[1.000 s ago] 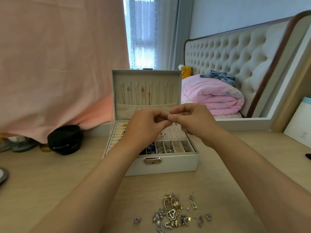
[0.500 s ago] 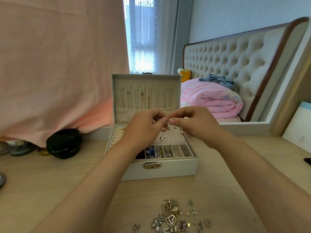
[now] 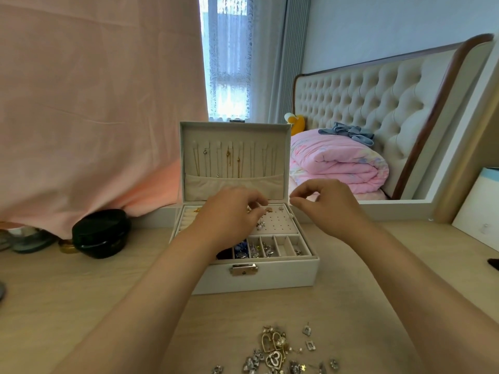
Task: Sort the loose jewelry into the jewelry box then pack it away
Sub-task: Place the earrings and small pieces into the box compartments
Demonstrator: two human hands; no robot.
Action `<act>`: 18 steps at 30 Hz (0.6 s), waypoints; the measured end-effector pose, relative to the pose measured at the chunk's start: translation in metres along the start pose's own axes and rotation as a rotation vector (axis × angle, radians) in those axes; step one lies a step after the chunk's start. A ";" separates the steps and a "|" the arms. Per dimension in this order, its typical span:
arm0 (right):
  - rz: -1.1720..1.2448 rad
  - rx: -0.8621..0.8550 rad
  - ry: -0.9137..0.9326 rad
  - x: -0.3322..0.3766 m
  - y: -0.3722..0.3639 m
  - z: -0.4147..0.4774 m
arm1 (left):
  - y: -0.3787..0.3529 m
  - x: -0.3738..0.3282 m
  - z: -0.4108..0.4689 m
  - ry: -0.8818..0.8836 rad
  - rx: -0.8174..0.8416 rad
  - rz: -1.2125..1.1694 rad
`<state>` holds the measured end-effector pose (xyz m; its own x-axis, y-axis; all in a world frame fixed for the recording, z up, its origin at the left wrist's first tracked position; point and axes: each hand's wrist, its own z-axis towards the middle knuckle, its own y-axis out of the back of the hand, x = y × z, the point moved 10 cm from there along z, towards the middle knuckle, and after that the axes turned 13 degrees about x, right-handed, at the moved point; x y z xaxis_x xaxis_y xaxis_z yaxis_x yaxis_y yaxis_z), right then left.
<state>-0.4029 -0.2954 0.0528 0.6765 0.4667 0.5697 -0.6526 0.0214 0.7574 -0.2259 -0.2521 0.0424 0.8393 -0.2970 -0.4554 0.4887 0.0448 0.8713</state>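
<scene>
The white jewelry box [image 3: 272, 278] stands open on the desk, with necklaces hanging inside its lid [image 3: 232, 157]. My left hand [image 3: 229, 220] hovers over the box's perforated earring panel [image 3: 278, 225], its fingertips pinching a small earring. My right hand [image 3: 328, 205] is a little to the right of it, above the box's back right corner. Its thumb and forefinger pinch a tiny earring piece too small to make out. A pile of loose jewelry [image 3: 275, 352] lies on the desk near me, in front of the box.
A black round case [image 3: 100, 233] sits left of the box under a pink cloth [image 3: 94, 103]. A mirror [image 3: 364, 117] behind the desk shows a bed. A white card [image 3: 478, 209] leans at the right. Bare desk top [image 3: 81, 292] lies on both sides.
My hands, joined at the fingertips before, have come apart. The left one has dropped toward the earring panel and the right one has moved right.
</scene>
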 end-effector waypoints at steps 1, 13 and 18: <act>-0.040 0.005 -0.016 -0.003 -0.001 -0.001 | 0.000 0.002 0.001 0.004 0.007 0.036; -0.371 0.082 -0.027 0.013 -0.026 0.000 | -0.007 0.005 0.004 0.013 0.076 0.108; -0.343 0.214 -0.048 0.009 -0.030 0.003 | -0.008 0.008 0.004 0.033 0.084 0.004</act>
<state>-0.3758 -0.2948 0.0359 0.8611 0.4223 0.2832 -0.3044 -0.0180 0.9524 -0.2238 -0.2583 0.0323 0.8491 -0.2652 -0.4568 0.4650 -0.0350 0.8846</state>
